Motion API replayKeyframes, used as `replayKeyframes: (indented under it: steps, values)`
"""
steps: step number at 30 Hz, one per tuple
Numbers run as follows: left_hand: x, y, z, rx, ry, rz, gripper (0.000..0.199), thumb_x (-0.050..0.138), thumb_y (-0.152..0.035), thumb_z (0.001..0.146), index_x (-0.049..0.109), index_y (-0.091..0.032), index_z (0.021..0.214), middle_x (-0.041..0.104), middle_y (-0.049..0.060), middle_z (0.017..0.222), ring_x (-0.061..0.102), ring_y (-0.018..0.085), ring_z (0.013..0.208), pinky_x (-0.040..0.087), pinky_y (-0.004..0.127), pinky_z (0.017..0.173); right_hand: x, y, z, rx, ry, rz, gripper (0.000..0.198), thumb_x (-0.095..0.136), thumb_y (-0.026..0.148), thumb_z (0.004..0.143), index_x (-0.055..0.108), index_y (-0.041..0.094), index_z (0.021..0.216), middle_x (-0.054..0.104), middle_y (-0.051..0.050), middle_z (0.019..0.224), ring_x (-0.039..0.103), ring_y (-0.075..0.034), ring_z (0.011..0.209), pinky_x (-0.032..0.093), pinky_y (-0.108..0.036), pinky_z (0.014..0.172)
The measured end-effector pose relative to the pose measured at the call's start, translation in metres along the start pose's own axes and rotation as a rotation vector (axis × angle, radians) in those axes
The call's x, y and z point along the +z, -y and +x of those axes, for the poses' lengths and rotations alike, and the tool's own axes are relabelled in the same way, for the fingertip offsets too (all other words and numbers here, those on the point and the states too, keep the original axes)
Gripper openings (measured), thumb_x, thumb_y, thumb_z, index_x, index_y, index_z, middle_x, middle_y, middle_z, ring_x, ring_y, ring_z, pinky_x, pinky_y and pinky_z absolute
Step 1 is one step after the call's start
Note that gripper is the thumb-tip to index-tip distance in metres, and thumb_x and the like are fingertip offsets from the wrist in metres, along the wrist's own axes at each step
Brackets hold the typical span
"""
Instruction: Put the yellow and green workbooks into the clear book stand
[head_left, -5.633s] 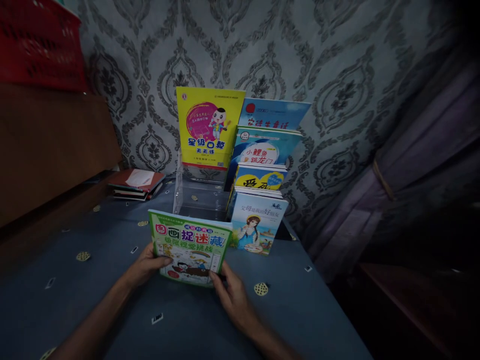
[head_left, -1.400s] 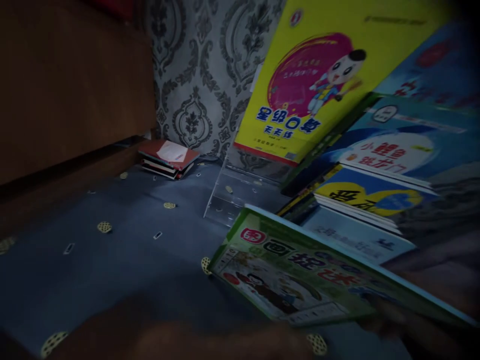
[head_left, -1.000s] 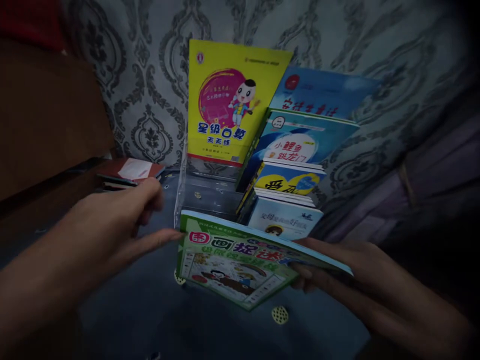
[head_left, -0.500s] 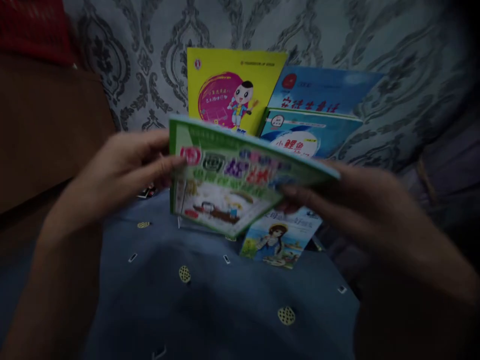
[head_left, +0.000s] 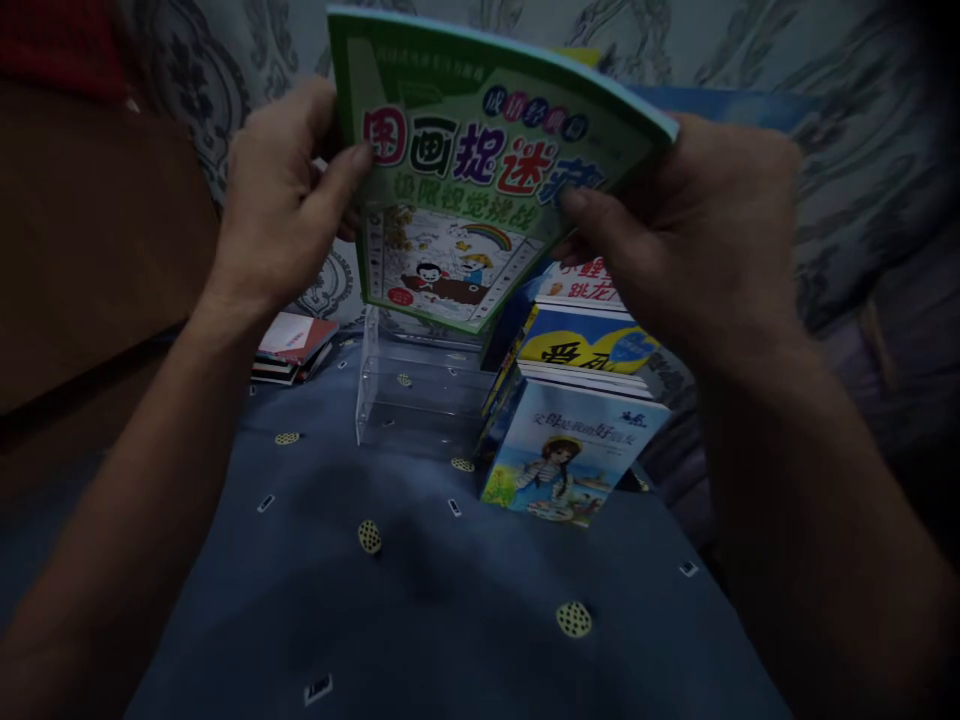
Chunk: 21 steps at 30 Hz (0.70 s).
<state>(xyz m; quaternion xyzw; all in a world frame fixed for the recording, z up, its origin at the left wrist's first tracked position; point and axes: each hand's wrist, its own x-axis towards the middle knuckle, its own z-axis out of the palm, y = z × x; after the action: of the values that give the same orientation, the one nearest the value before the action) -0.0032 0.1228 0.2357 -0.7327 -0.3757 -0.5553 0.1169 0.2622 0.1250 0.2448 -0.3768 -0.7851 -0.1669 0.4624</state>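
Observation:
Between my two hands I hold a green picture book [head_left: 450, 190], upright and slightly bowed, its cover facing me. My left hand [head_left: 277, 200] pinches its left edge with the thumb on the front. On the right edge, my right hand [head_left: 697, 220] grips it the same way, thumb on the cover and fingers behind. Below the book stands a clear acrylic stand [head_left: 420, 400] with stepped tiers. To its right, several books rise in rows, the front one a light-blue book [head_left: 574, 450] with a girl in a yellow hat. A blue-and-yellow book [head_left: 585, 340] stands behind it.
A small stack of books [head_left: 292, 345] lies at the left on the dark blue patterned cloth [head_left: 450, 600]. A brown box-like surface [head_left: 90, 230] with a red item [head_left: 60, 50] on it is further left. Patterned wallpaper [head_left: 217, 50] covers the wall behind.
Both hands have raised the green book, uncovering the acrylic stand and more of the books at right. The yellow book behind is now mostly hidden.

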Motion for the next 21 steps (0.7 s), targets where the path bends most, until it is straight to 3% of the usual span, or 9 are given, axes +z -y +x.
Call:
replayKeyframes:
  steps: [9,14,21]
  values:
    - [0.01,0.004,-0.003,-0.033,-0.04,-0.079,0.015,0.057,-0.04,0.098,0.058,-0.025,0.099,0.059,-0.006,0.088,0.055,0.004,0.063,0.053,0.021,0.054,0.001,-0.008,0.006,0.002,-0.03,-0.019,0.012,0.063,0.023,0.09,0.06,0.026,0.079,0.072,-0.005,0.08,0.071,-0.024,0.073,0.052,-0.036,0.07]
    - [0.013,0.009,-0.014,-0.073,-0.053,-0.129,0.023,0.06,-0.044,0.097,0.058,-0.022,0.098,0.059,-0.003,0.087,0.054,0.005,0.062,0.051,0.019,0.056,0.01,-0.009,0.002,0.01,0.0,0.02,0.006,0.062,0.02,0.09,0.064,0.026,0.09,0.072,-0.003,0.079,0.069,-0.021,0.07,0.051,-0.031,0.068]
    - [0.022,0.017,-0.019,-0.113,0.012,-0.128,0.033,0.059,-0.052,0.096,0.051,-0.022,0.088,0.055,-0.003,0.08,0.053,0.005,0.057,0.046,0.019,0.052,0.013,-0.013,0.003,0.078,0.072,-0.001,0.012,0.066,0.014,0.088,0.062,0.022,0.081,0.075,-0.003,0.079,0.072,-0.02,0.07,0.051,-0.03,0.07]
